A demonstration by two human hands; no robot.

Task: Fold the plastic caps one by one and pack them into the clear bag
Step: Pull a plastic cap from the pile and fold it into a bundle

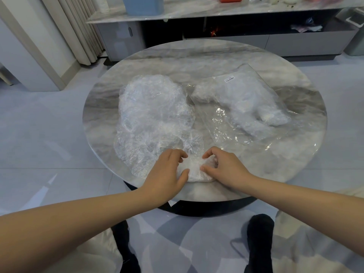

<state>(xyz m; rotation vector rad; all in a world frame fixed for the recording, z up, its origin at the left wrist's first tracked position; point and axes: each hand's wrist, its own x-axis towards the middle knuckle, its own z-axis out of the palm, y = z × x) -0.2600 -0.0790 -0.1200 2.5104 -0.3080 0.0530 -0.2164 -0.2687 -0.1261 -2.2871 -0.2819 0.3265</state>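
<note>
A loose heap of crumpled clear plastic caps (155,115) covers the left half of the round marble table (206,54). To its right lies the clear bag (246,107), flat, with several folded caps bunched inside its far end and a white barcode label near the top. At the table's near edge one cap (195,170) sits bunched into a small white wad. My left hand (169,172) grips its left side and my right hand (222,166) grips its right side, thumbs and fingers pinching the plastic.
Behind the table runs a low grey cabinet (256,42) with a marble shelf holding a blue container (143,4). Curtains (78,30) hang at the left. My dark-socked feet (260,231) rest on the glossy tiled floor below the table.
</note>
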